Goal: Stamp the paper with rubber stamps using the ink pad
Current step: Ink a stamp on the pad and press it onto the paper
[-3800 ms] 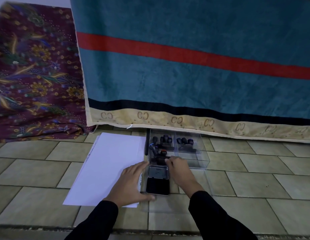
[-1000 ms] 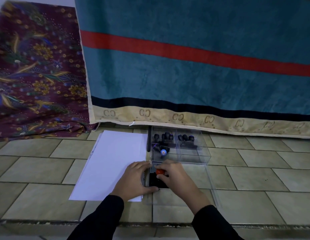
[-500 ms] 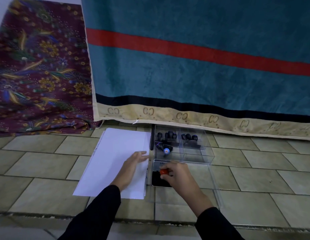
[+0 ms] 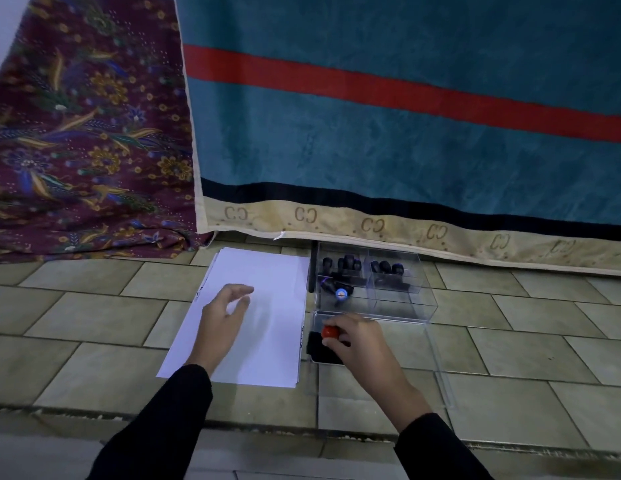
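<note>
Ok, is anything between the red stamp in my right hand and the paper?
Nothing visible blocks it. The red stamp is over the ink pad, beside the paper; only the left hand is over part of the sheet.

Tiled floor [image 4: 94, 323]: white paper stack [image 4: 274, 341], ink pad [image 4: 319, 351] just beside, clear compartment box [image 4: 423, 299] behind pad, floral cloth [image 4: 77, 168] far left.

dim, bluish light | soft shadows | wide-angle edge bending | slight blur
</note>
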Tool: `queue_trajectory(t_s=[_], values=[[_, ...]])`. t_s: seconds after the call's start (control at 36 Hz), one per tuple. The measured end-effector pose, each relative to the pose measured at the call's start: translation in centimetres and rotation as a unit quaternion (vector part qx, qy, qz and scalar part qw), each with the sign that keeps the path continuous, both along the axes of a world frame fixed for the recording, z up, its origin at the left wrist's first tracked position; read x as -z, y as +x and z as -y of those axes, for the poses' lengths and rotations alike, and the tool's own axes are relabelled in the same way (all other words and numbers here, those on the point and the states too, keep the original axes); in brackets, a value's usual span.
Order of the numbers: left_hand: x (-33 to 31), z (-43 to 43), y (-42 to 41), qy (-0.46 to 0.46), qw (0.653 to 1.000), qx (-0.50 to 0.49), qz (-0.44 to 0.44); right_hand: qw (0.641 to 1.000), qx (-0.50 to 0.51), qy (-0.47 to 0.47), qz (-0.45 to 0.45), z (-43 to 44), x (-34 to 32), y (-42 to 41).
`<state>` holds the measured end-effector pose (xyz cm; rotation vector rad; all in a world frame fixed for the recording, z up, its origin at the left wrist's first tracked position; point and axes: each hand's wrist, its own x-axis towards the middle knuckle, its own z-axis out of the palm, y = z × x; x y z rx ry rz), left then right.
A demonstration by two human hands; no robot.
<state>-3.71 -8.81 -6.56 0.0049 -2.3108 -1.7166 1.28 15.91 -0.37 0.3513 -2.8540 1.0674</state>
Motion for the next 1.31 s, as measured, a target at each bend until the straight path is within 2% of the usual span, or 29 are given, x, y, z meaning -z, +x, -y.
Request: queue_trajectory(t_s=[0.06,0.08,0.11,0.17,0.39,0.86,1.17,1.31], values=[[1.0,1.3,-0.3,-0.236,0.971,-0.011,-0.015,0.999,-0.005,-0.046,0.005,0.9,-0.1,0.2],[1.5,1.8,-0.3,-0.316,0.949,-0.011,-0.003,0.998,-0.014,-0.064,0.012,1.5,-0.1,0.3],[2.0,2.0,-0.2,-0.366,0.930,-0.010,0.023,0.997,-0.027,-0.070,0.019,2.1,-0.1,0.3],[2.6,2.2,0.1,-0.410,0.910,-0.004,0.060,0.996,-0.060,-0.058,0.027,3.2,0.0,0.2],[3.2,2.2,0.4,-0.413,0.909,-0.007,0.059,0.993,-0.110,-0.016,0.033,4.9,0.6,-0.5],[2.8,1.9,0.5,-0.408,0.911,-0.017,0.061,0.990,-0.136,0.020,0.029,5.8,1.3,-0.2],[1.4,0.2,-0.5,-0.427,0.898,-0.071,0.073,0.993,-0.114,0.021,0.030,6.2,0.9,-0.2],[2.0,0.0,-0.9,-0.397,0.913,-0.060,0.074,0.994,-0.104,0.002,0.042,6.2,1.1,0.0]])
